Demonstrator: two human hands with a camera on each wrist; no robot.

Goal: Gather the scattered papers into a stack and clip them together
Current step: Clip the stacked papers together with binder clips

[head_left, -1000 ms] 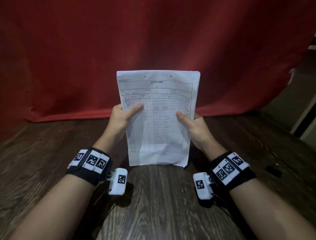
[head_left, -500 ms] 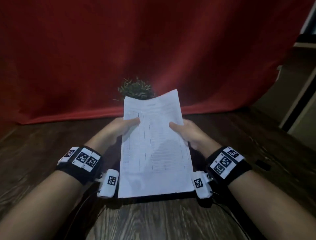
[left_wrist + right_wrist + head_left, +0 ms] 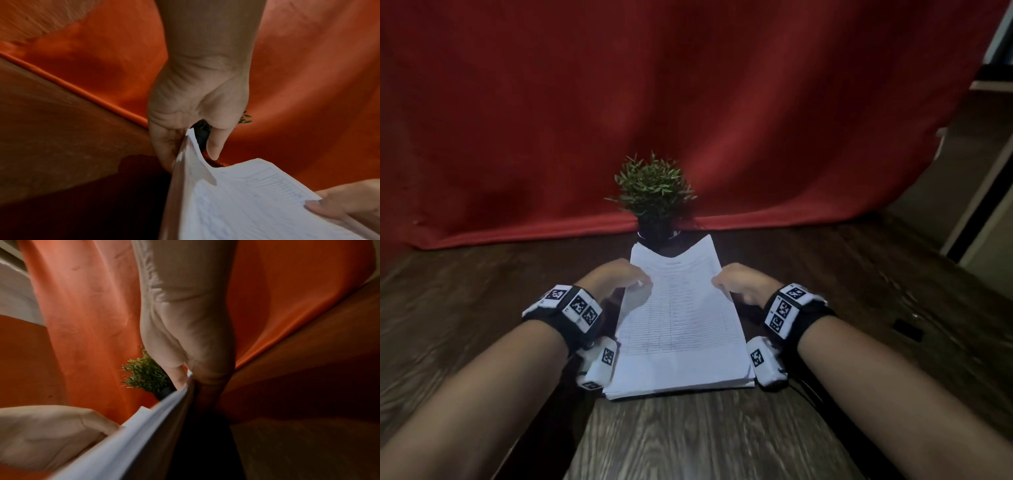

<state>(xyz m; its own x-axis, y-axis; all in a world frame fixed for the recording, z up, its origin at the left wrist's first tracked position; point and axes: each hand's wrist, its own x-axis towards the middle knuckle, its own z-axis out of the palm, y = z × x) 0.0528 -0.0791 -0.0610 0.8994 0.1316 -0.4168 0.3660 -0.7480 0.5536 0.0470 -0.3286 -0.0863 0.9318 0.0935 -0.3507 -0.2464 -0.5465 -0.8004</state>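
Note:
A stack of white printed papers lies nearly flat on the dark wooden table, its near edge resting on the wood. My left hand grips the stack's left edge, fingers under and thumb above; the left wrist view shows the papers curling up at that hand. My right hand pinches the right edge, and the right wrist view shows thumb and fingers closed on the paper edge. A small dark object, perhaps a clip, lies on the table to the right.
A small potted green plant stands just beyond the far end of the papers. A red cloth backdrop hangs behind the table. A pale wall or door frame stands at the right.
Both hands have tipped the stack from upright down to nearly flat on the table. The plant behind it has come into view.

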